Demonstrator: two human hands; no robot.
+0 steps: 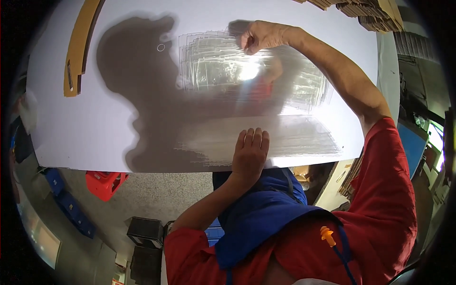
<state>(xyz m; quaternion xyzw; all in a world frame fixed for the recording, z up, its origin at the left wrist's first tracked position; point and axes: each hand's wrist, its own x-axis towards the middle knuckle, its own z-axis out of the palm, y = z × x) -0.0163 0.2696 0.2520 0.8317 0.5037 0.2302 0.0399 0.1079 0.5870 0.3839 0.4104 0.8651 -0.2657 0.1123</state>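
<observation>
Flat on a white table (95, 118), stacks of clear plastic sheets (223, 66) lie fanned out in overlapping layers, glare catching the upper pile near the middle of the tabletop. A second, lower spread of clear sheets (294, 137) rests closer to the near edge. At the far side, the right hand (259, 37) pinches the top corner of the upper stack, fingers curled tight on the plastic. Nearer, the left hand (250, 152) lies palm down, fingers straight and together, pressing on the lower spread at the table's near edge. Strips of brown cardboard (78, 45) sit at the table's far left, with more stacked cardboard (370, 12) at the far right corner. Below the table edge, a red crate (105, 183) stands on the speckled floor.
</observation>
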